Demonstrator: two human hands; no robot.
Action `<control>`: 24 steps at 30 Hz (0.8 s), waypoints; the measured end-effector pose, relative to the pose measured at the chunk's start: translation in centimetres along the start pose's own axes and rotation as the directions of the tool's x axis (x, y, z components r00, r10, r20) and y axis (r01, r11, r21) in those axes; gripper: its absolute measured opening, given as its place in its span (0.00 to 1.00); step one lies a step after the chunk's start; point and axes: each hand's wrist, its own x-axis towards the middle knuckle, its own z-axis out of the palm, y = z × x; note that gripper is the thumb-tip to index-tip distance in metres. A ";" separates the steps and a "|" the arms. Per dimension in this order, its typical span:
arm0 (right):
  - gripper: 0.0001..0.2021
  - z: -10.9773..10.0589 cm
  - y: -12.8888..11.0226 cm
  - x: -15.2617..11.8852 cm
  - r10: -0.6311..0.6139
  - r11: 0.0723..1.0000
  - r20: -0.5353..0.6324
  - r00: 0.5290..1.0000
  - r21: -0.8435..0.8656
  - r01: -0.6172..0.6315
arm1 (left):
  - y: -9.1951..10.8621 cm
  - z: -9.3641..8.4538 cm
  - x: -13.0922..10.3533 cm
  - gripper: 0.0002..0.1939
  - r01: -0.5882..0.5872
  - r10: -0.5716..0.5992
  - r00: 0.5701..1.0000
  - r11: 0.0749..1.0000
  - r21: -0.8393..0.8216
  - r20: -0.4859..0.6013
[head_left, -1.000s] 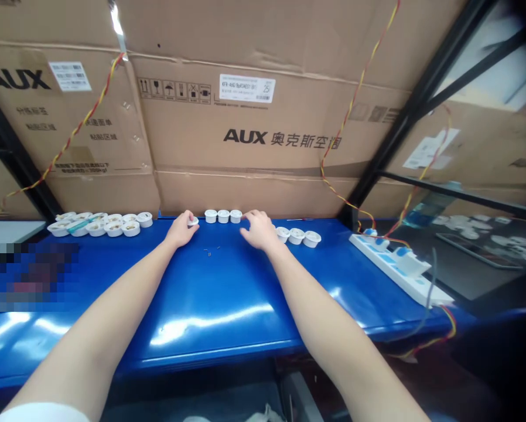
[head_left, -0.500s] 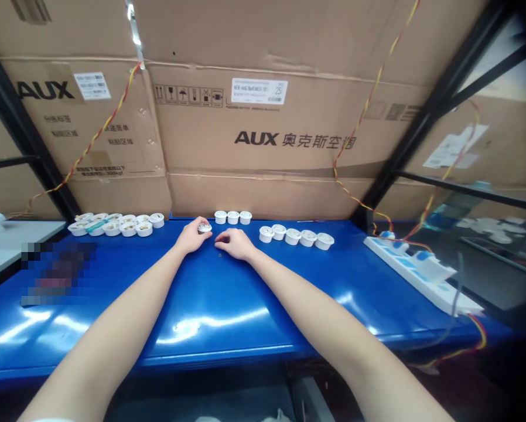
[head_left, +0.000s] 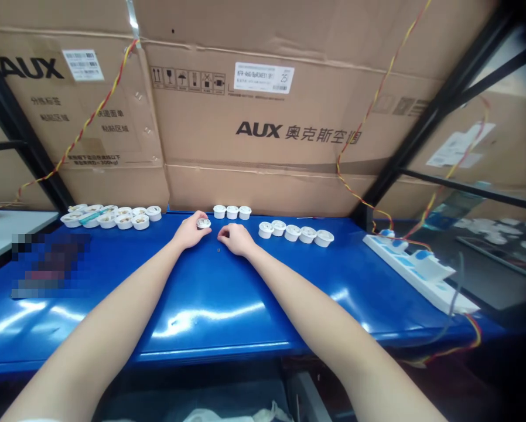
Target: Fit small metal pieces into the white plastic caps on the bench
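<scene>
My left hand [head_left: 188,231] is closed around a small round white cup [head_left: 204,223], its thumb and fingers on the sides. The cup's top faces up, and its contents are too small to make out. Just to the right, my right hand [head_left: 237,239] hovers low over the blue tabletop [head_left: 219,281], apart from the cup. Its thumb and fingertips are drawn together, and whatever they may hold is hidden. A pair of tiny thin pieces [head_left: 218,250] lies on the blue surface by the right fingertips. Behind the hands, a short row of white cups [head_left: 232,212] stands upright.
Several white cups [head_left: 293,233] line up at right. A cluster of filled cups [head_left: 123,221] stands at left, with a teal tool [head_left: 91,218] across it. A white power strip [head_left: 421,275] lies at the right edge. Cardboard boxes [head_left: 289,158] wall off the back.
My right hand has shifted slightly up and right, away from the tiny pieces. My left hand still holds the cup, and the camera view has tilted a little.
</scene>
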 end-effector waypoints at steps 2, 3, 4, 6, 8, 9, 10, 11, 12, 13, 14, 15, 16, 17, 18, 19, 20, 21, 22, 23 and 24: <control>0.07 0.0 -0.1 0.0 -0.012 0.999 0.009 1.000 -0.038 0.012 | -0.2 0.1 0.0 0.15 -0.015 0.015 1.000 1.000 0.005 0.012; 0.07 0.1 -0.1 -0.1 -0.017 0.999 0.013 1.000 -0.048 0.018 | -0.2 0.2 0.0 0.16 -0.031 0.031 0.999 0.999 0.006 0.015; 0.07 0.1 0.0 -0.1 -0.024 0.999 0.015 1.000 -0.042 0.024 | -0.3 0.2 0.0 0.17 -0.058 0.058 0.998 0.998 0.007 0.008; 0.08 0.1 0.3 -0.1 -0.038 0.999 0.006 0.999 0.026 0.037 | -0.2 0.1 -0.1 0.21 -0.139 0.139 0.990 0.990 0.015 -0.034; 0.09 0.0 0.8 -0.1 -0.041 0.986 -0.021 0.999 0.160 0.044 | 0.2 -0.1 -0.4 0.21 -0.242 0.245 0.965 0.969 0.043 -0.092; 0.09 -0.1 1.0 -0.2 -0.037 0.970 -0.036 0.999 0.240 0.045 | 0.5 -0.2 -0.6 0.19 -0.291 0.297 0.949 0.954 0.063 -0.105; 0.10 -0.2 1.3 -0.2 -0.031 0.946 -0.047 0.998 0.321 0.045 | 0.9 -0.3 -0.8 0.17 -0.341 0.348 0.933 0.936 0.083 -0.095; 0.11 -0.4 1.5 -0.3 -0.026 0.918 -0.051 0.998 0.394 0.044 | 1.3 -0.3 -0.9 0.15 -0.397 0.404 0.912 0.913 0.099 -0.066; 0.12 -0.5 1.6 -0.4 -0.024 0.888 -0.050 0.998 0.458 0.044 | 1.7 -0.3 -1.1 0.14 -0.437 0.443 0.896 0.892 0.111 -0.029; 0.12 -0.6 1.7 -0.4 -0.025 0.859 -0.044 0.999 0.510 0.044 | 2.1 -0.2 -1.2 0.12 -0.455 0.458 0.889 0.882 0.126 0.005; 0.13 -0.7 1.8 -0.5 -0.027 0.833 -0.037 0.999 0.551 0.043 | 2.4 -0.1 -1.2 0.11 -0.457 0.457 0.889 0.878 0.142 0.032; 0.14 -0.8 1.8 -0.6 -0.029 0.812 -0.030 0.999 0.582 0.042 | 2.6 0.1 -1.3 0.11 -0.446 0.447 0.894 0.881 0.157 0.036; 0.14 -0.8 1.8 -0.6 -0.030 0.796 -0.024 0.999 0.604 0.038 | 2.8 0.2 -1.3 0.11 -0.435 0.437 0.899 0.884 0.168 0.030; 0.15 -0.8 1.8 -0.6 -0.028 0.784 -0.017 0.999 0.620 0.033 | 2.9 0.3 -1.3 0.11 -0.427 0.431 0.902 0.887 0.177 0.016; 0.15 -0.8 1.7 -0.6 -0.023 0.774 -0.011 1.000 0.633 0.025 | 2.9 0.4 -1.3 0.11 -0.423 0.430 0.903 0.887 0.184 0.000; 0.15 -0.8 1.7 -0.6 -0.014 0.766 -0.008 1.000 0.642 0.016 | 2.9 0.5 -1.3 0.12 -0.423 0.433 0.901 0.886 0.190 -0.015; 0.15 -0.7 1.6 -0.6 -0.003 0.758 -0.008 1.000 0.652 0.008 | 2.9 0.5 -1.3 0.12 -0.423 0.436 0.899 0.884 0.198 -0.028; 0.15 -0.7 1.5 -0.6 0.006 0.749 -0.012 1.000 0.663 0.003 | 2.9 0.5 -1.3 0.12 -0.420 0.436 0.899 0.884 0.208 -0.040; 0.14 -0.7 1.5 -0.5 0.015 0.737 -0.017 1.000 0.676 0.001 | 2.9 0.5 -1.3 0.12 -0.411 0.432 0.900 0.885 0.217 -0.054; 0.14 -0.7 1.4 -0.5 0.023 0.724 -0.025 0.999 0.690 0.000 | 2.9 0.5 -1.4 0.13 -0.399 0.422 0.904 0.890 0.222 -0.068; 0.14 -0.7 1.3 -0.5 0.030 0.713 -0.030 0.999 0.701 0.000 | 2.9 0.5 -1.4 0.13 -0.384 0.409 0.909 0.897 0.222 -0.081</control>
